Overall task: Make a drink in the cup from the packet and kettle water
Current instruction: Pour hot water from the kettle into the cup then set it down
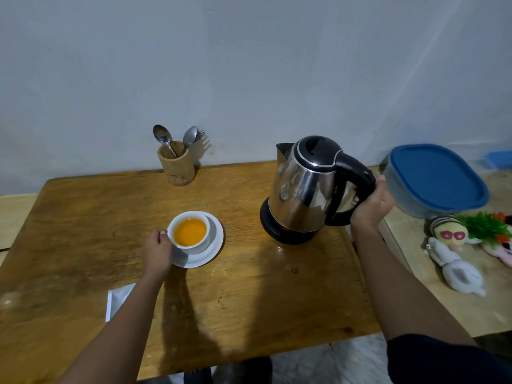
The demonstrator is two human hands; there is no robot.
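Observation:
A white cup full of orange liquid stands on a white saucer in the middle of the wooden table. My left hand pinches the cup's handle side. A steel kettle with a black lid and handle rests on its black base at the right. My right hand is wrapped around the kettle's handle. A white packet lies flat near the front left, partly hidden by my left forearm.
A wooden holder with spoons and a fork stands at the wall. On a second table to the right sit a blue-lidded container, a plush toy and a small fake plant.

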